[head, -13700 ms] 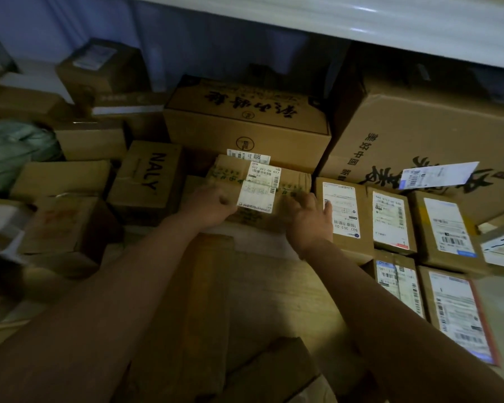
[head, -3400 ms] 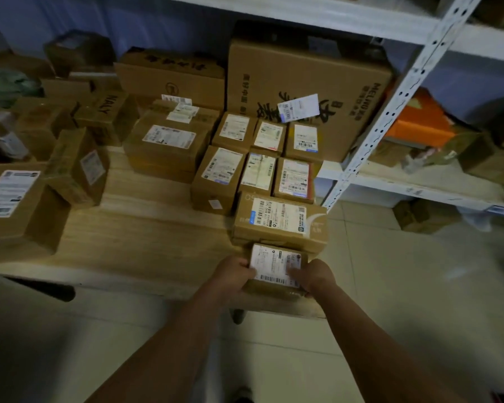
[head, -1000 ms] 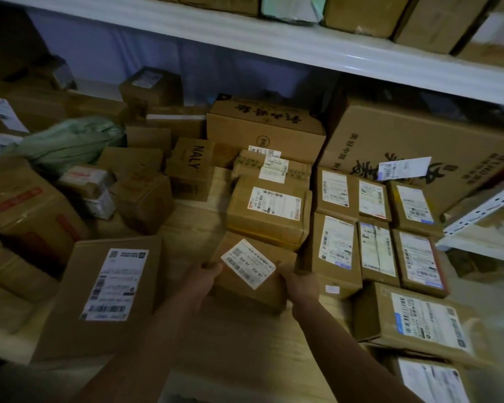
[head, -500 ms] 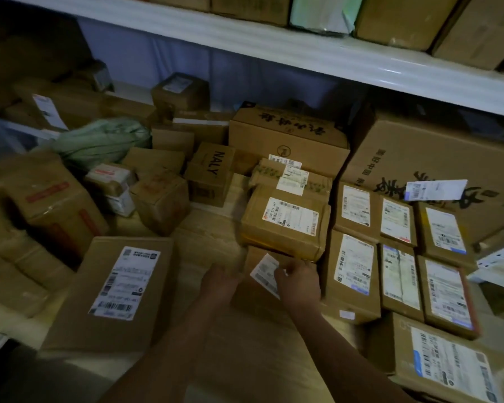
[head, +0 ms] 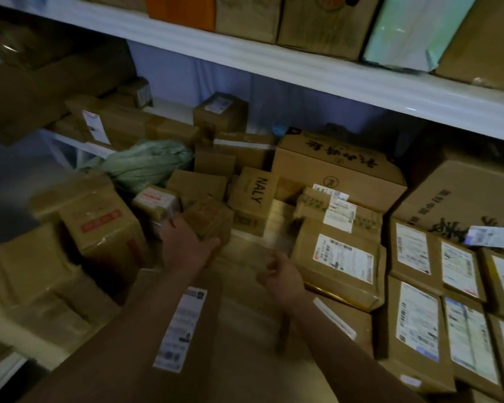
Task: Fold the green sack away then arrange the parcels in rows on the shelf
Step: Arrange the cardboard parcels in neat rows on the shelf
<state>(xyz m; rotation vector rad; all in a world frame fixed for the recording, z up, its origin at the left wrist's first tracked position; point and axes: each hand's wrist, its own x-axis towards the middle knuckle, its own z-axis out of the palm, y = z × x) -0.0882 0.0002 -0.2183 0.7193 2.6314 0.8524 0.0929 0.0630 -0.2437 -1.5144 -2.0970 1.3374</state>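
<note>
The green sack lies bunched up at the back left of the wooden shelf, among loose cardboard parcels. My left hand grips a small brown parcel in the loose pile left of centre. My right hand hovers over the bare wood in a loose fist, holding nothing. On the right, labelled parcels lie in neat rows, label up. A wider labelled parcel sits just right of my right hand.
A NALY box and a big carton with printed characters stand behind the gap. A flat parcel with a long label lies under my left forearm. A white upper shelf carrying boxes hangs overhead. Taped cartons crowd the left.
Both hands left the small labelled parcel set in front of the wide one. My left hand moved left and took a brown parcel from the pile; my right hand drew back, closed.
</note>
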